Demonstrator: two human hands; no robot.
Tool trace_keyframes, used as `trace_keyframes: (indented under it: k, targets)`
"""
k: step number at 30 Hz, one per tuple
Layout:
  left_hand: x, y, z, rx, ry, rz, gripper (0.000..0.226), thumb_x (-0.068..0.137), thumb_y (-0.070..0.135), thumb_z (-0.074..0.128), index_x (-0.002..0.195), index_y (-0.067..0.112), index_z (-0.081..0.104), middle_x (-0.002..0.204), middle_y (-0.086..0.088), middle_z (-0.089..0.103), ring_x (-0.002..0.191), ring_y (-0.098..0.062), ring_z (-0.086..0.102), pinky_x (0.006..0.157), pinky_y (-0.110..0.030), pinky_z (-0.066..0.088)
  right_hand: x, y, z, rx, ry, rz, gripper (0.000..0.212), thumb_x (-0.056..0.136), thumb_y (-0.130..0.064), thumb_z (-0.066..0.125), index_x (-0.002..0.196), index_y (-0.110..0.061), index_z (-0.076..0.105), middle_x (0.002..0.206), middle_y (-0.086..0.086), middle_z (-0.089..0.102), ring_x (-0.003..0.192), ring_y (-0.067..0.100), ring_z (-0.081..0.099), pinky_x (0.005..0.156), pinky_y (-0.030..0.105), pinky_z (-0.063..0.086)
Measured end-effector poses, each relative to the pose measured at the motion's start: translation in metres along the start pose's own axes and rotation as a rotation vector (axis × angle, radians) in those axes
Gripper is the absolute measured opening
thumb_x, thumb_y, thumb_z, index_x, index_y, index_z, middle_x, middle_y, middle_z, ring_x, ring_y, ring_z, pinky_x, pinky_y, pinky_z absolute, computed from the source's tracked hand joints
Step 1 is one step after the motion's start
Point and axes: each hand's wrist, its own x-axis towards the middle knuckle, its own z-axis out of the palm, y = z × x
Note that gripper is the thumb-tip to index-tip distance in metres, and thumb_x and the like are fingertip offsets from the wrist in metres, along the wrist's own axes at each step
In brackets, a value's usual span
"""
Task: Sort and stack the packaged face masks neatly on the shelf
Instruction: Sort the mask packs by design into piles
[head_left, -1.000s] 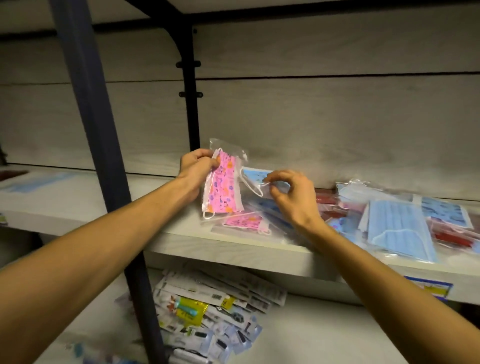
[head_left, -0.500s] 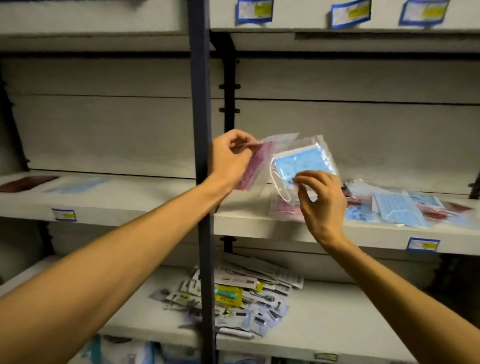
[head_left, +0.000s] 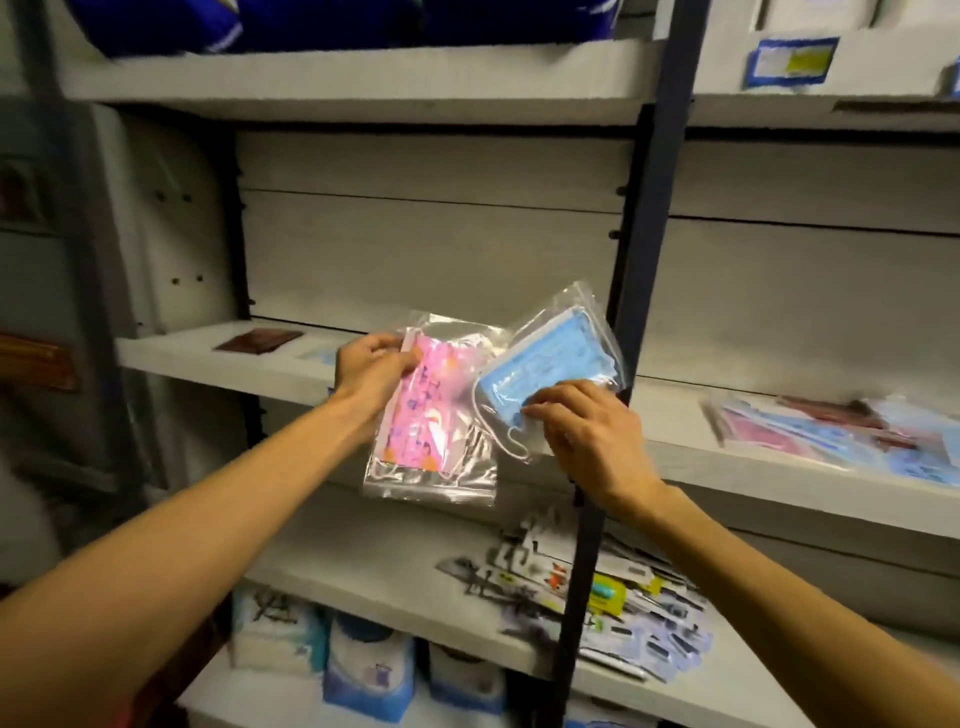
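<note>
In front of the shelf post, mid-sort: left hand pinching the pink mask pack, right hand pinching the blue mask pack; next, probably laying each on a matching stack.

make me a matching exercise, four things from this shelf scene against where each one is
Things:
1. pink patterned mask in clear plastic bag
2. plain blue mask in clear plastic bag
3. flat dark brown packet
4. loose pile of packaged masks

Places:
A. lying on the shelf, far right
B. held in the left hand
C. lying on the shelf, left end
D. pinched by the right hand

Pairs: 1-B, 2-D, 3-C, 4-A
</note>
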Motion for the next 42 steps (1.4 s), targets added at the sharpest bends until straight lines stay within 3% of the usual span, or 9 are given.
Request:
trace_keyframes:
  k: [3,8,10,13,16,20,34,37,42]
  targets:
    - [0.032,-0.02,-0.05,0.011,0.084,-0.055,0.03,0.083,-0.007,0.072,0.111,0.004,0.069,0.088,-0.005,0.07,0.078,-0.014,0.067,0.062,-0.017,0.054,0.026,-0.018,0.046,0.057,-0.049,-0.052,0.02,0.083,-0.009,0.077,0.102,-0.013,0.078,0.108,0.004,0.073,0.1,0.027,0.068,0.075,0.042,0.057]
    - [0.092,-0.048,-0.105,0.024,0.223,-0.138,0.032,0.083,-0.006,0.069,0.113,0.001,0.071,0.11,-0.019,0.072,0.106,-0.032,0.068,0.098,-0.045,0.055,0.059,-0.021,0.125,0.155,-0.093,-0.013,0.02,0.089,-0.018,0.063,0.101,-0.021,0.079,0.111,-0.003,0.074,0.108,0.025,0.066,0.081,0.038,0.055]
    - [0.12,-0.056,-0.121,0.007,0.275,-0.169,0.028,0.082,-0.005,0.071,0.109,0.002,0.072,0.112,-0.018,0.071,0.108,-0.035,0.067,0.099,-0.047,0.054,0.074,-0.017,0.154,0.216,-0.12,0.024,0.025,0.094,-0.026,0.054,0.103,-0.026,0.077,0.115,-0.007,0.071,0.113,0.022,0.061,0.086,0.034,0.051]
    - [0.167,-0.056,-0.138,0.011,0.331,-0.218,0.017,0.081,-0.005,0.071,0.093,0.008,0.07,0.11,-0.019,0.071,0.107,-0.035,0.068,0.097,-0.048,0.055,0.095,-0.005,0.194,0.236,-0.153,0.09,0.023,0.089,-0.015,0.067,0.102,-0.031,0.077,0.113,-0.01,0.071,0.113,0.022,0.06,0.085,0.036,0.053]
    - [0.215,-0.05,-0.146,-0.024,0.343,-0.232,0.018,0.082,-0.003,0.07,0.098,0.006,0.069,0.11,-0.02,0.072,0.105,-0.034,0.069,0.095,-0.051,0.056,0.116,0.003,0.218,0.235,-0.184,0.163,0.031,0.081,-0.008,0.072,0.099,-0.033,0.078,0.108,-0.011,0.073,0.105,0.021,0.062,0.077,0.033,0.056]
    - [0.266,-0.045,-0.141,0.016,0.283,-0.226,0.006,0.088,0.003,0.068,0.09,0.009,0.066,0.106,-0.017,0.073,0.098,-0.031,0.071,0.091,-0.049,0.058,0.144,0.011,0.243,0.194,-0.244,0.116,0.029,0.077,-0.01,0.072,0.096,-0.031,0.08,0.105,-0.013,0.073,0.103,0.019,0.063,0.073,0.022,0.044]
    - [0.374,-0.072,-0.148,0.101,0.186,-0.149,0.01,0.085,0.003,0.066,0.087,0.013,0.067,0.092,-0.011,0.072,0.087,-0.028,0.071,0.075,-0.036,0.06,0.194,0.031,0.305,0.189,-0.294,0.23,0.032,0.079,-0.001,0.073,0.099,-0.026,0.081,0.109,-0.008,0.074,0.11,0.021,0.064,0.073,0.027,0.05]
    - [0.386,-0.068,-0.127,-0.037,0.041,-0.206,0.011,0.083,-0.004,0.064,0.09,0.005,0.066,0.085,-0.013,0.07,0.071,-0.023,0.069,0.059,-0.029,0.057,0.183,0.044,0.298,0.163,-0.319,0.339,0.029,0.083,0.0,0.071,0.099,-0.022,0.082,0.108,-0.003,0.076,0.108,0.027,0.065,0.082,0.041,0.056]
    - [0.387,-0.071,-0.068,-0.079,-0.255,-0.28,0.01,0.085,-0.003,0.061,0.082,0.006,0.064,0.076,-0.009,0.066,0.065,-0.02,0.064,0.064,-0.03,0.055,0.156,0.061,0.268,0.093,-0.341,0.414,0.032,0.078,0.008,0.072,0.096,-0.016,0.082,0.105,0.004,0.077,0.101,0.027,0.072,0.091,0.039,0.056]
